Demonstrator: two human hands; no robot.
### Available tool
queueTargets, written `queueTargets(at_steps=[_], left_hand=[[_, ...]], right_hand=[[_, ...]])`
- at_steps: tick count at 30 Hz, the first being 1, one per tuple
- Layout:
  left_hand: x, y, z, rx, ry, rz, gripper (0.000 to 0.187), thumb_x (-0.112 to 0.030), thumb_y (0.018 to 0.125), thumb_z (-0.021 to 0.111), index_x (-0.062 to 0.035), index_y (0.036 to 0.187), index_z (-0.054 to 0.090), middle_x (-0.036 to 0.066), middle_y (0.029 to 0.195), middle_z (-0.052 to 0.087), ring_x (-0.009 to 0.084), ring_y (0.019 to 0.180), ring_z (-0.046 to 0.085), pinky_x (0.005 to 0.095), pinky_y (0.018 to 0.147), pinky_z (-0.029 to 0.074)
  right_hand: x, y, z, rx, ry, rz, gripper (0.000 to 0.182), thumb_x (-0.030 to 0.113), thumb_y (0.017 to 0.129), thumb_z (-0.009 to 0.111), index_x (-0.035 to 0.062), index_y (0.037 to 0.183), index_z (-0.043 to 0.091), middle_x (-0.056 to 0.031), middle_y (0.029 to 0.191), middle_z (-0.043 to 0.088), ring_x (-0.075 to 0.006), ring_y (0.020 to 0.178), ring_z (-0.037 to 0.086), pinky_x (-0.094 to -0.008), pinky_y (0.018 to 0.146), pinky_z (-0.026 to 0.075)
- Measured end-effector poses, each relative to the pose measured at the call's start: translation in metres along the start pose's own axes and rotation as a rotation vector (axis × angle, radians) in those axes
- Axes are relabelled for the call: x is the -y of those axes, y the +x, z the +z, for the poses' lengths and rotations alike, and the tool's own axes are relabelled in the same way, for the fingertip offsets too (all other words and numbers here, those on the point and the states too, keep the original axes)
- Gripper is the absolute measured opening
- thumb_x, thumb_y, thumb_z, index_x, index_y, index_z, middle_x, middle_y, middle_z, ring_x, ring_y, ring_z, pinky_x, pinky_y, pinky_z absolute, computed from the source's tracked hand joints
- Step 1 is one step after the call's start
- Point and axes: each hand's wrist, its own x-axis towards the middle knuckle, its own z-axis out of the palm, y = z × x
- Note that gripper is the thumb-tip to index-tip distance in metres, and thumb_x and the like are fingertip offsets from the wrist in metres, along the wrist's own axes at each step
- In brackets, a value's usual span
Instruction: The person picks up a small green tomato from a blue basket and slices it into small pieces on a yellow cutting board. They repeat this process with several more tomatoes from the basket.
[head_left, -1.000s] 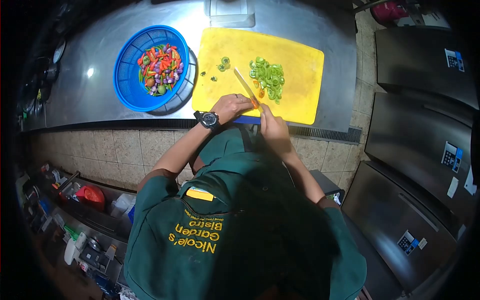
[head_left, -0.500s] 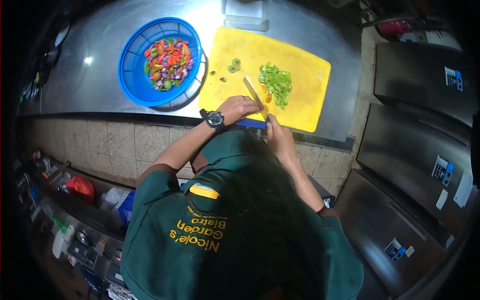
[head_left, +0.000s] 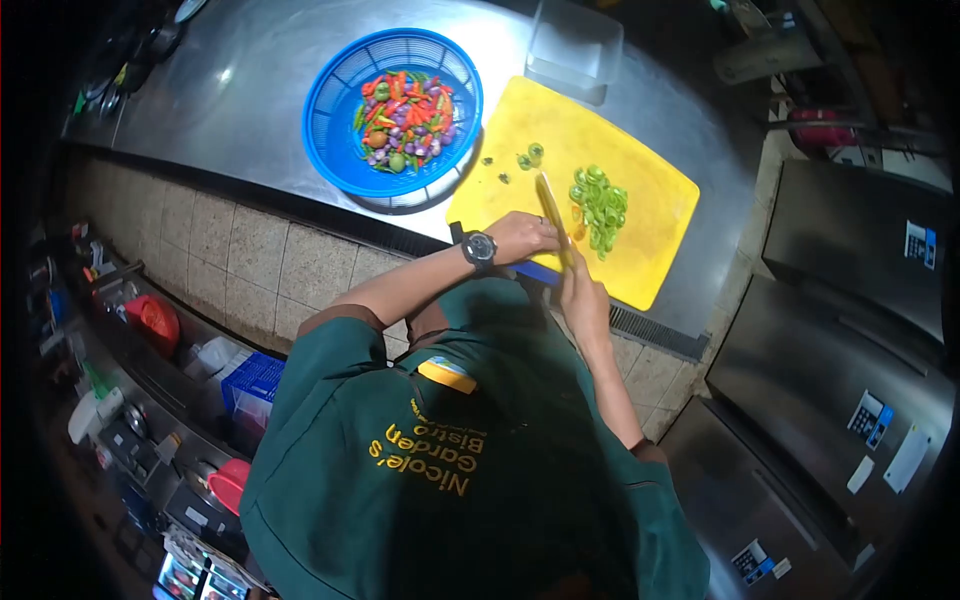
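My right hand (head_left: 586, 302) is closed round the handle of a kitchen knife (head_left: 551, 208), its blade standing over the front part of a yellow cutting board (head_left: 655, 220). Against the blade's left side, my left hand (head_left: 524, 237), with a black watch at the wrist, has its fingers curled together; whatever they hold is hidden. Right of the blade lie a few orange slices (head_left: 577, 222) and a heap of green pepper slices (head_left: 602, 208). Green stem ends (head_left: 531, 156) lie on the board beyond my left hand.
Left of the board, a blue plastic basket (head_left: 318, 135) holds red chillies, shallots and small green and brown round vegetables. A clear plastic container (head_left: 575, 48) stands behind the board on the steel table (head_left: 235, 110). Steel refrigerators (head_left: 840, 235) stand at the right.
My view has turned, so the table and board sit further right and slightly tilted. Both hands stay at the board's front edge, the knife still beside my left fingers.
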Motion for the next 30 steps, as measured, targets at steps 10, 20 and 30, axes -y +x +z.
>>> queueTargets(at_steps=[10,20,30], left_hand=[[0.004,-0.002,0.008,0.041,0.001,-0.018,0.028,-0.009,0.083,0.065,-0.0124,0.110,0.073,0.001,0.107,0.073,0.0225,0.092,0.070,0.0363,0.076,0.057],[-0.004,0.027,0.019,-0.057,0.000,-0.064,0.036,-0.010,0.085,0.067,-0.0096,0.120,0.071,0.003,0.116,0.072,0.0226,0.109,0.066,0.0364,0.092,0.055],[0.020,0.111,-0.003,-0.249,0.074,-0.205,0.073,-0.052,0.082,0.076,-0.0076,0.137,0.061,0.020,0.142,0.056,0.0371,0.143,0.044,0.0515,0.123,0.030]], right_hand=[[0.007,0.010,-0.021,0.025,-0.004,0.097,0.033,0.022,0.105,0.054,0.0102,0.135,0.061,-0.0303,0.089,0.070,-0.0495,0.087,0.069,-0.0547,0.074,0.054],[-0.014,-0.002,-0.042,-0.357,0.198,0.378,0.030,0.020,0.108,0.052,-0.0005,0.127,0.063,-0.0262,0.102,0.074,-0.0406,0.098,0.073,-0.0462,0.080,0.055],[0.000,-0.005,0.001,-0.415,0.290,0.556,0.032,0.016,0.106,0.051,0.0010,0.132,0.061,-0.0299,0.111,0.070,-0.0465,0.107,0.068,-0.0463,0.089,0.054]])
